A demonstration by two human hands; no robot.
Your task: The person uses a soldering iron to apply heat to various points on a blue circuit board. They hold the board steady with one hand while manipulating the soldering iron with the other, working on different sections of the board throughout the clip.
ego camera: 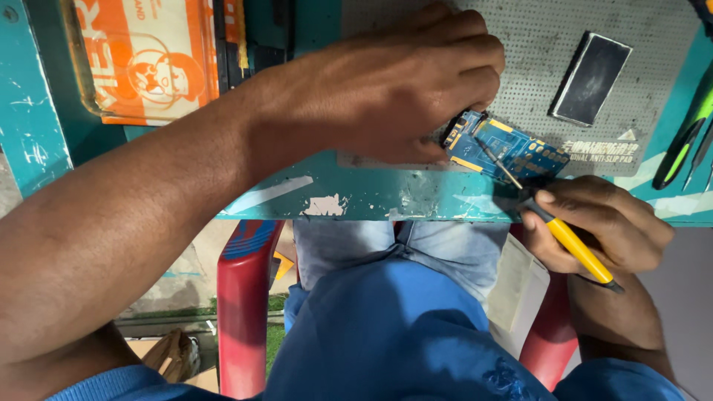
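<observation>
My left hand (401, 82) reaches across the teal workbench and pinches the left end of a small blue circuit board (512, 152), holding it down on a grey perforated anti-slip mat (535, 44). My right hand (601, 223) grips a screwdriver with a yellow and black handle (575, 249) near the bench's front edge. Its thin metal shaft (496, 163) angles up and left, with the tip resting on the board's face. The board's left edge is partly hidden under my left fingers.
A dark rectangular phone part (592, 78) lies on the mat at the upper right. Green-handled tools (687, 145) lie at the right edge. An orange printed box (148, 59) sits at the upper left. Below the bench edge (334, 204) are my knees and a red plastic stool (245, 297).
</observation>
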